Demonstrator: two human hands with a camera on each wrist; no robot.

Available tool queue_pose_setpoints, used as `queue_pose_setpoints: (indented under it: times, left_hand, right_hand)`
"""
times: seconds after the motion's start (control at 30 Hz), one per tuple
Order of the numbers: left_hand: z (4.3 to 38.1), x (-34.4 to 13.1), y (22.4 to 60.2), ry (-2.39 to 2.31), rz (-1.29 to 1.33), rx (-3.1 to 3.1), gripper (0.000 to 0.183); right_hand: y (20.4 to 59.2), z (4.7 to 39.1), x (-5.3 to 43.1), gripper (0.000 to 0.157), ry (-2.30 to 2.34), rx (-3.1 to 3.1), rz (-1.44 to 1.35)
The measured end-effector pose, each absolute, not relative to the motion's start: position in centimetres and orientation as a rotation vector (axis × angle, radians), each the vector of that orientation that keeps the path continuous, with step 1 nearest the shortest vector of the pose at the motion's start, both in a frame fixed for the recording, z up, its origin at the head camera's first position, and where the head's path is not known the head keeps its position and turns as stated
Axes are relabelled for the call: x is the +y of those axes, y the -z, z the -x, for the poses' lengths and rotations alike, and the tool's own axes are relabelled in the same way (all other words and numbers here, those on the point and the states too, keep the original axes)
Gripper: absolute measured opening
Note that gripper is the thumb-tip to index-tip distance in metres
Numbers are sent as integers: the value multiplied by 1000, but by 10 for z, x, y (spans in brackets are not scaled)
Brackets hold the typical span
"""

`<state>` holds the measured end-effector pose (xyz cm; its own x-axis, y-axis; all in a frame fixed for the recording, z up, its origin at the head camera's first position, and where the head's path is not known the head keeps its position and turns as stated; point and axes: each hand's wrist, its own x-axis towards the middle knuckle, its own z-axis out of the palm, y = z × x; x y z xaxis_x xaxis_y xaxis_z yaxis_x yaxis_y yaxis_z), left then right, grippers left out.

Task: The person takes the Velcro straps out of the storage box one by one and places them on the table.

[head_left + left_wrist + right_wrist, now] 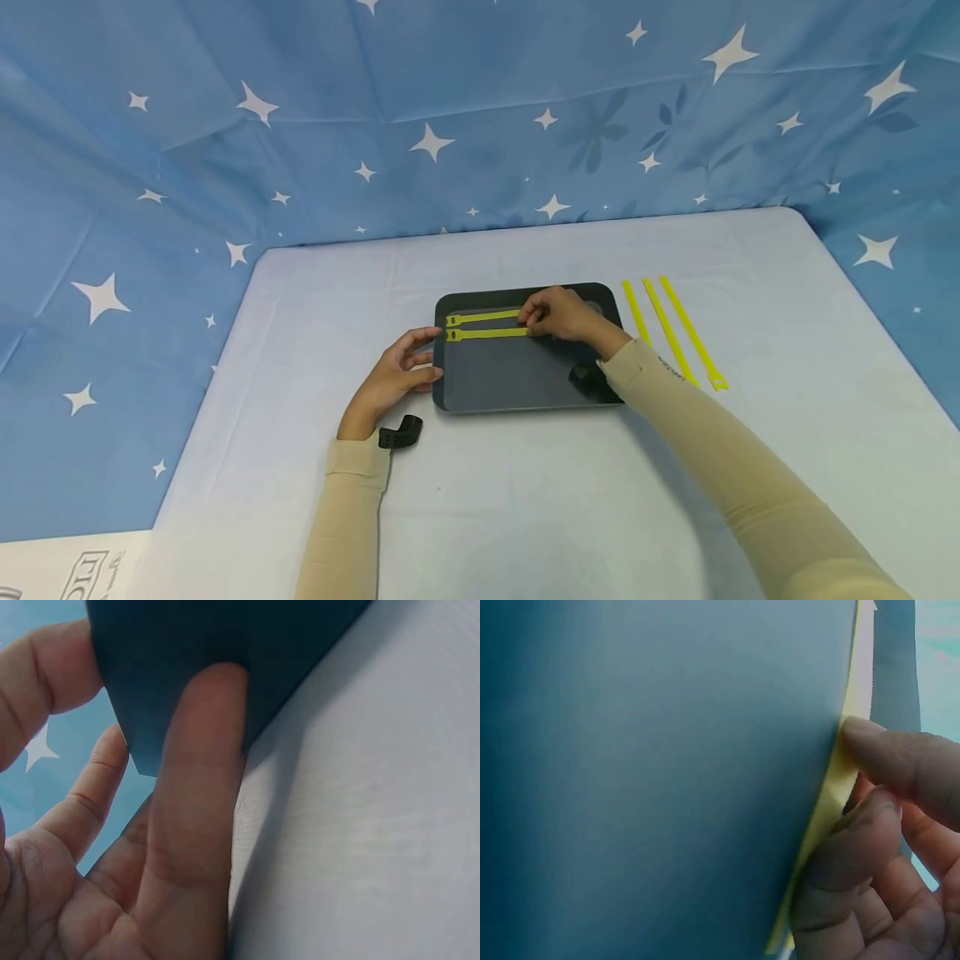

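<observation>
A dark grey rectangular tray (517,379) lies on the white-covered table. Two yellow cable straps lie side by side across its far part, slotted ends at the left: a farther strap (483,317) and a nearer strap (487,334). My right hand (566,315) reaches over the tray and pinches the nearer strap between thumb and fingertips; the right wrist view shows that yellow band (829,799) at the fingers. My left hand (396,373) touches the tray's left side, thumb against its outer wall (165,652), fingers loosely bent near the rim.
To the tray's right lie three more yellow straps, among them a rightmost strap (692,329), partly beside my right sleeve (712,450). A black wrist camera (402,432) sits on my left wrist. Blue star-patterned cloth (480,108) hangs behind the table (525,492).
</observation>
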<state>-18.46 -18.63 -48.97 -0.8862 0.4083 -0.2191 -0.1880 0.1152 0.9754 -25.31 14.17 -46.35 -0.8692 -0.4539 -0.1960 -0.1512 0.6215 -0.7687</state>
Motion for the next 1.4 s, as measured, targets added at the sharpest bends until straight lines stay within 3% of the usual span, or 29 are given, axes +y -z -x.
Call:
queue_pose_setpoints:
  times: [0.27,0.83,1.07,1.4]
  left_hand:
    - [186,-186,491,-1832,-230,1956,72]
    - [182,-185,488,-1836,-226,1952,72]
    - [183,-184,488,-1825,-239,1964,72]
    - [182,-185,489,-1785,-217,1992,71]
  right_hand:
    - [454,249,155,16,1151,2385,587]
    - [420,213,184,18,1777,2305,459]
    - [410,197,198,28,1859,2292,423]
    - [417,182,228,19,1942,2289,408]
